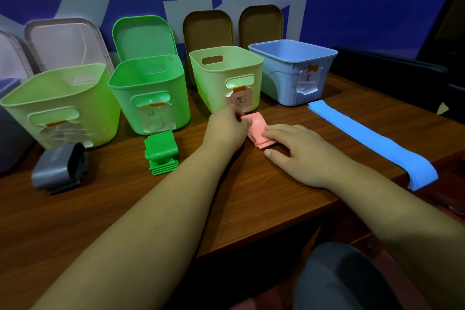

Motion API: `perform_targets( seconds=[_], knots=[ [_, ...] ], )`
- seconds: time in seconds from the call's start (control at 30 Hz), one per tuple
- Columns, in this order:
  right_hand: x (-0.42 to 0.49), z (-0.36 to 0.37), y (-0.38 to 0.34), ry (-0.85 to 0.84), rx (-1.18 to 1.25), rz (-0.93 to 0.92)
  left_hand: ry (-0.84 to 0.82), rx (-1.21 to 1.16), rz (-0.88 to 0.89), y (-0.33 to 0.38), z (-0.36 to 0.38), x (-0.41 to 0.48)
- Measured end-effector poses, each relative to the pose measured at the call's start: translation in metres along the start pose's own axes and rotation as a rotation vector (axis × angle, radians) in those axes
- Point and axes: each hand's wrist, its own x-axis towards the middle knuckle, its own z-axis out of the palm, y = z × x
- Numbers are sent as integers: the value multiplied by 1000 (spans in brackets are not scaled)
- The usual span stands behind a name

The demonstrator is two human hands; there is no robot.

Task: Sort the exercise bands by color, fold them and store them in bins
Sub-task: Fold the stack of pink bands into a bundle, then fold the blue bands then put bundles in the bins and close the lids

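A folded pink band (257, 126) lies on the wooden table (251, 191) in front of the pale green bin with a pink label (224, 75). My left hand (225, 128) pinches the band's far left edge. My right hand (299, 151) lies flat on its near right part, fingers spread. A folded green band (162, 152) sits before the bright green bin (151, 93). A folded grey band (59, 167) rests before the leftmost pale green bin (60, 103). A long blue band (372, 141) lies stretched out flat at the right, near the blue bin (294, 70).
Lids lean against the wall behind the bins: a clear one (66, 43), a green one (143, 35), two brown ones (208, 29). A dark bin edge (10, 131) shows at the far left. The table's front edge steps back at the right, above my knee (337, 277).
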Motion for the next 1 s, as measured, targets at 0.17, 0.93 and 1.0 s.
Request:
perform_targets(
  seconds=[0.17, 0.93, 1.0],
  knots=[
    [-1, -2, 0, -6, 11, 2, 9, 44, 40, -3, -5, -3],
    [-11, -72, 154, 174, -20, 181, -231, 131, 233, 134, 98, 23],
    [1, -72, 162, 177, -14, 178, -189, 135, 149, 134, 119, 30]
  ],
)
